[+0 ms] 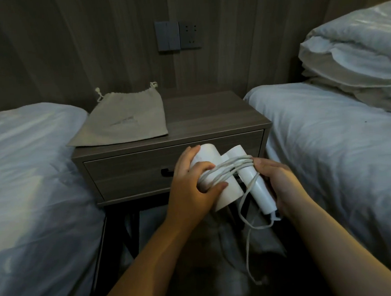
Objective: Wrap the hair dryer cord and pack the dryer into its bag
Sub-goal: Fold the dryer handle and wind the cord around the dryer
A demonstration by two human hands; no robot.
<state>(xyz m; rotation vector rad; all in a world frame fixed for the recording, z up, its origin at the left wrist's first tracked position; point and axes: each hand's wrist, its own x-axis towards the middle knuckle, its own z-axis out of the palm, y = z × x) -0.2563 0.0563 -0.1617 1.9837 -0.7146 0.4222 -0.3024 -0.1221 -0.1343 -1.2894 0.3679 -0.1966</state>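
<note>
White plastic, the hair dryer (229, 193) is held in the narrow aisle between the left bed (29, 171) and the right bed (340, 149), just in front of the nightstand (211, 116) drawer. The left hand (192, 185) grips the barrel, with its thumb over the cord (228, 166). The right hand (278, 183) curls round the handle. The cord crosses barrel and handle in several turns, and its loose tail hangs toward the floor. Farther back, the beige drawstring bag (123, 116) lies flat on the nightstand's left side, its near-left corner overhanging the edge. A wall socket (190, 35) sits behind.

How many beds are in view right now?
2. The left bed lies left of the nightstand, the right bed on its other side. More may lie outside the frame.
</note>
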